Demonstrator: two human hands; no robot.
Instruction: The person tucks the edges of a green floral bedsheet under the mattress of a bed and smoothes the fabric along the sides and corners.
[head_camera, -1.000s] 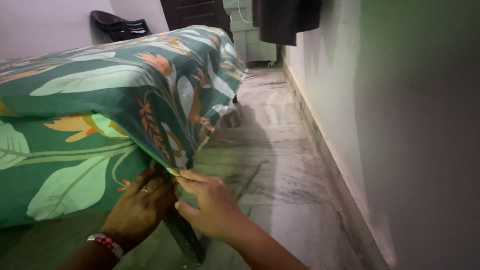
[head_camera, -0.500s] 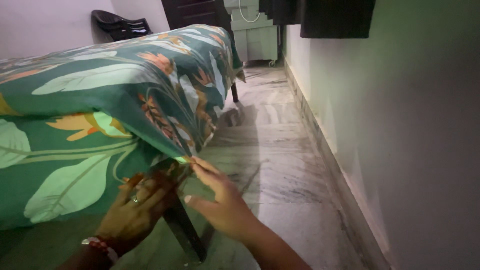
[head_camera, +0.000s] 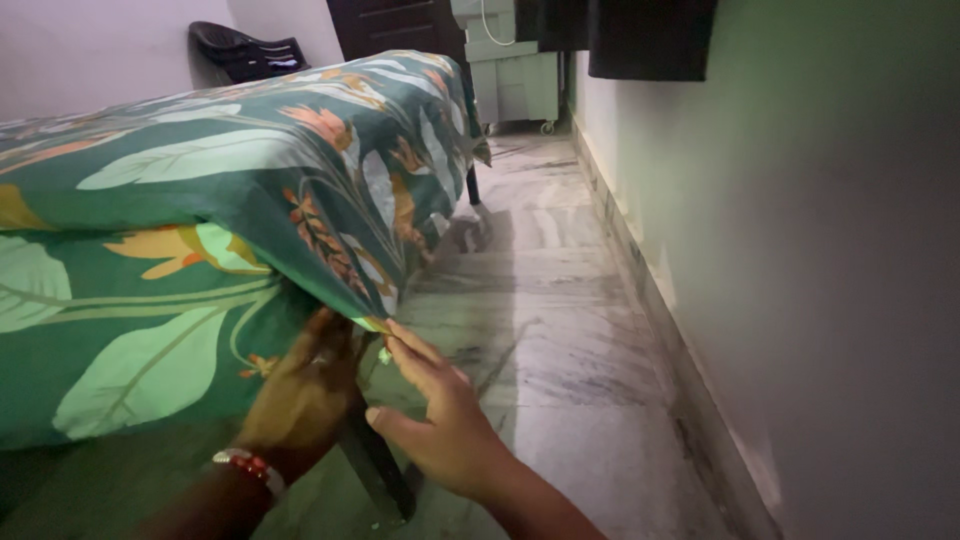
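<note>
A green bedsheet (head_camera: 250, 190) with large leaf and orange flower prints covers a bed and hangs down over its near corner. My left hand (head_camera: 305, 395), with a red and white bracelet at the wrist, reaches under the hanging corner and seems to grip the fabric there; its fingers are partly hidden. My right hand (head_camera: 440, 415) is beside it, fingers extended, fingertips touching the lower edge of the sheet at the corner. A dark bed leg (head_camera: 380, 470) stands between the two hands.
A marble floor (head_camera: 560, 320) runs along the right side of the bed to a pale wall (head_camera: 820, 250) with a skirting. A dark plastic chair (head_camera: 245, 50) and a light grey wheeled cabinet (head_camera: 515, 85) stand at the far end.
My right hand has shifted slightly up to the sheet's corner edge, and my left hand has pushed further under the fabric. The view has tilted a little.
</note>
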